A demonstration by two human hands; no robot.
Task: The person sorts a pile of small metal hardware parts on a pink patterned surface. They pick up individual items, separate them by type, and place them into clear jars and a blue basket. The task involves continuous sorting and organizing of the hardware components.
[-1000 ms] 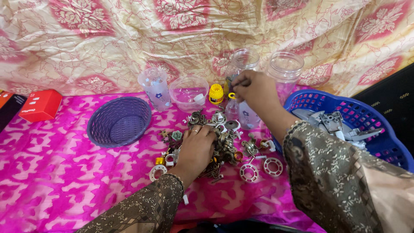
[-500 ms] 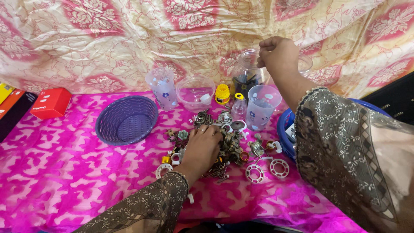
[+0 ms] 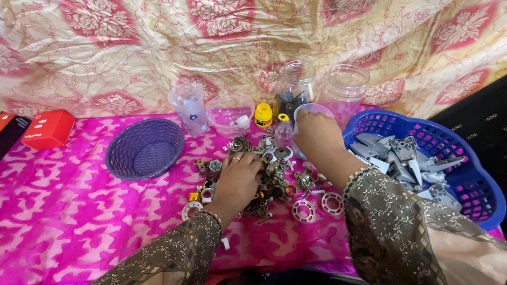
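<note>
Mixed metal hardware pile (image 3: 269, 174): small, rigid, likely slippery parts, best pinched singly; left hand (image 3: 238, 179) rests spread on it, right hand (image 3: 317, 138) grips clear plastic cup (image 3: 311, 112).

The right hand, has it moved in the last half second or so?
Yes. The right hand has come down from up in front of the clear jar to the small cup's rim, beside the blue basket.

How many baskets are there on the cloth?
2. The purple basket stands left of the small metal parts; the blue basket stands at the right, holding grey metal pieces.
</note>
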